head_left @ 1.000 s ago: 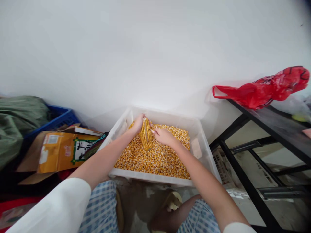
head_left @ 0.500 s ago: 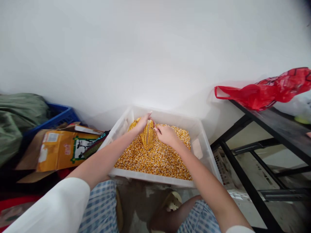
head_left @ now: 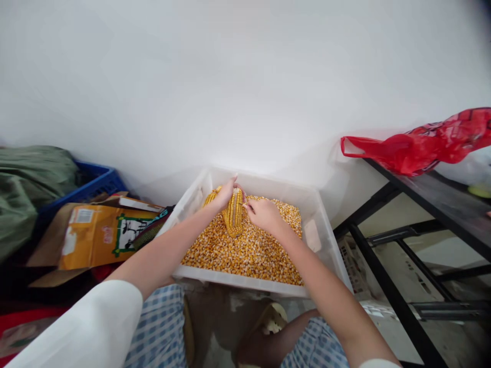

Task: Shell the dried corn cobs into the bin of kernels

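My left hand [head_left: 227, 194] is closed round the upper end of a yellow corn cob [head_left: 233, 217], which has a bare strip down its kernel rows. The cob tilts down over loose corn kernels [head_left: 245, 255] in a translucent plastic bin [head_left: 326, 220]. My right hand [head_left: 264, 213] is closed in a pinch right beside the cob's right side. Whatever its fingers hold is too small to make out. Another corn cob [head_left: 211, 196] lies on the kernels behind my left wrist, partly hidden.
Left of the bin are an orange cardboard box [head_left: 92, 237], a blue crate [head_left: 97, 184] and a green cloth-like cover [head_left: 34, 179]. At right a black metal-framed table [head_left: 387, 225] bears a red plastic bag [head_left: 414, 145]. A white wall [head_left: 245, 92] stands behind the bin.
Both hands stay at the cob with nearly the same hold. My left thumb and right fingers have shifted slightly. The cob and bin look otherwise unchanged.
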Demonstrator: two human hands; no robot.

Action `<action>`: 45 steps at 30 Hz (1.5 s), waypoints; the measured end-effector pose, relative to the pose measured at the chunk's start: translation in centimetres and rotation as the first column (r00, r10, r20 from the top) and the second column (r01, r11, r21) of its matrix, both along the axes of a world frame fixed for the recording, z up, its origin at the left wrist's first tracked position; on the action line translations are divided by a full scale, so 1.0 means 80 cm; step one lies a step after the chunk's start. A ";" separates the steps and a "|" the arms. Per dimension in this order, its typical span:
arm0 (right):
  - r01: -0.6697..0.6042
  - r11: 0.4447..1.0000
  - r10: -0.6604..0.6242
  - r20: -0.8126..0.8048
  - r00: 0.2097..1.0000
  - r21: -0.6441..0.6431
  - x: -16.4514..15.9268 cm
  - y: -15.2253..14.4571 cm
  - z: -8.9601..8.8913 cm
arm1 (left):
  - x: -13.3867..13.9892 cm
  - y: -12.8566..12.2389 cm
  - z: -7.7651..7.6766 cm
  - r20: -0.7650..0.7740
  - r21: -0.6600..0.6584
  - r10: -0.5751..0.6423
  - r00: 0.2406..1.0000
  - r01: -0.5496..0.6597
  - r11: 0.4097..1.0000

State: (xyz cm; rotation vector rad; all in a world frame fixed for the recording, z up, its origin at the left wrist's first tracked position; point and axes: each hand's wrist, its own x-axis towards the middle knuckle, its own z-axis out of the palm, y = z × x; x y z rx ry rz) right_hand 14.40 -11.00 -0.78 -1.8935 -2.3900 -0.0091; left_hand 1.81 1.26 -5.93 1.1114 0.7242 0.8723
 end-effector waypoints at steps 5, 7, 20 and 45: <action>-0.020 1.000 0.020 0.019 1.000 -0.019 -0.002 -0.001 -0.003 | 0.004 -0.005 0.004 0.043 -0.058 0.043 0.998 -0.041 0.998; -0.036 0.999 0.036 0.013 0.999 -0.034 -0.001 0.000 -0.005 | 0.005 -0.004 0.003 0.052 -0.065 0.044 0.998 -0.041 0.997; -0.002 0.998 0.008 0.084 0.996 -0.068 0.011 0.001 -0.002 | -0.003 0.005 -0.002 0.018 -0.064 0.183 0.983 -0.181 0.981; -0.016 1.000 0.012 -0.174 0.985 -0.019 0.009 0.006 -0.017 | -0.003 0.004 0.001 0.039 -0.099 0.196 0.980 -0.192 0.976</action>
